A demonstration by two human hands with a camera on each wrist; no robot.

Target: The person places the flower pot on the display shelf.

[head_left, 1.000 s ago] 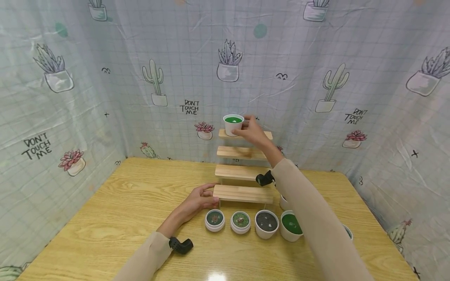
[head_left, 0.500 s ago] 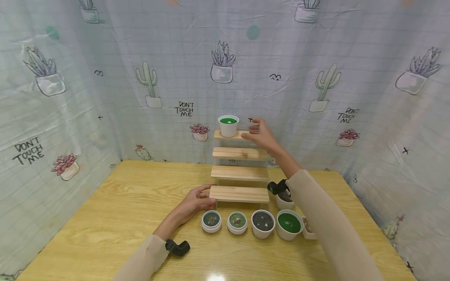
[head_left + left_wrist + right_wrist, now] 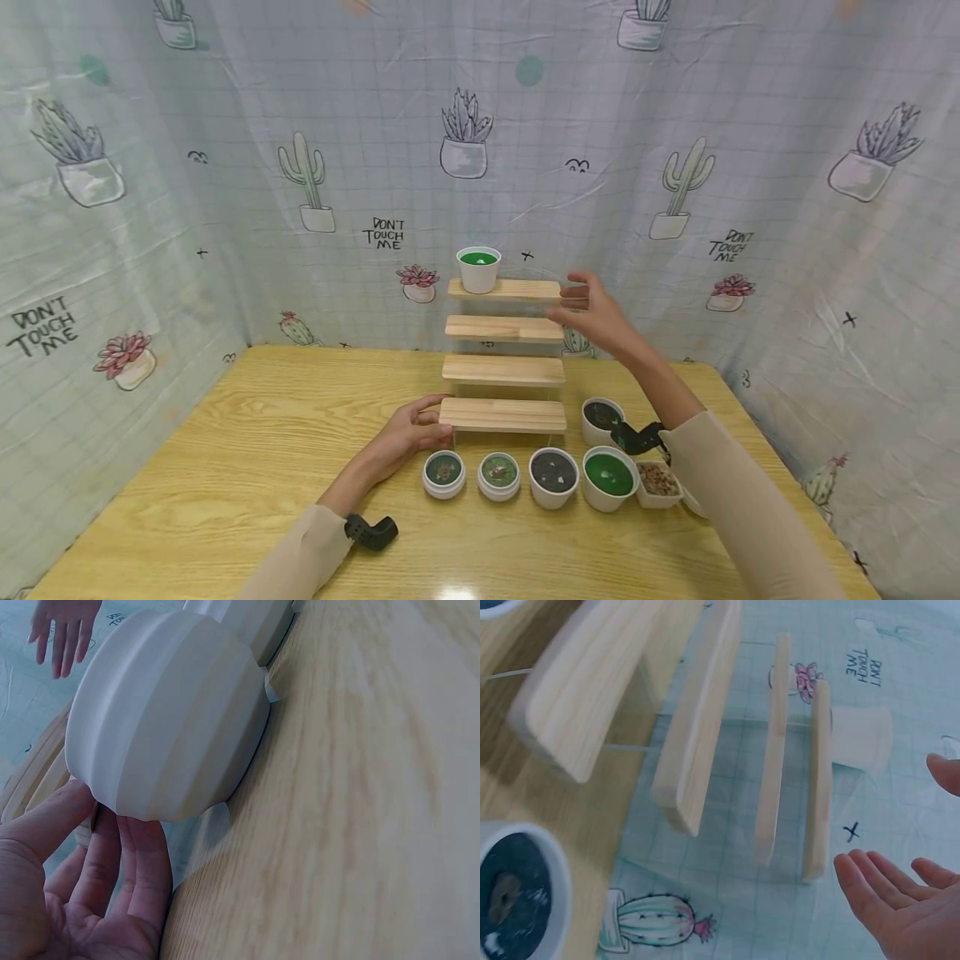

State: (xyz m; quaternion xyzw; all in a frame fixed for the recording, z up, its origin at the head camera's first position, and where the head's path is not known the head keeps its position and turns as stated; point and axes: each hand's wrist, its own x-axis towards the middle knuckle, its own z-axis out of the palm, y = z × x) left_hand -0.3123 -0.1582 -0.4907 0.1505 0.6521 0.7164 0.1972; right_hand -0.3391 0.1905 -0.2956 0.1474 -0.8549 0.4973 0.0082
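Note:
A four-tier wooden stand [image 3: 502, 414] with clear side supports stands at the table's back. My left hand [image 3: 408, 433] holds the left end of its lowest shelf, thumb in front and fingers behind; in the left wrist view a ribbed white pot [image 3: 172, 712] partly hides that grip. On the left of the top shelf [image 3: 525, 289] sits a white pot [image 3: 478, 271] with a green fill. Just right of that shelf hovers my right hand [image 3: 600, 312], fingers spread and holding nothing. The right wrist view shows the same hand [image 3: 907, 900] apart from the shelf ends.
Before the stand are two low white pots [image 3: 443, 475], [image 3: 498, 477], a pot of dark fill [image 3: 553, 477] and a green-filled pot [image 3: 609, 478]. A tub of brown pebbles [image 3: 658, 483] and another dark-filled pot [image 3: 597, 421] stand right. A cactus-print curtain [image 3: 375, 125] hangs behind.
My right hand has let go of the green-filled pot, leaving it on the top shelf, and moved right and slightly down. The left hand keeps its hold on the lowest shelf.

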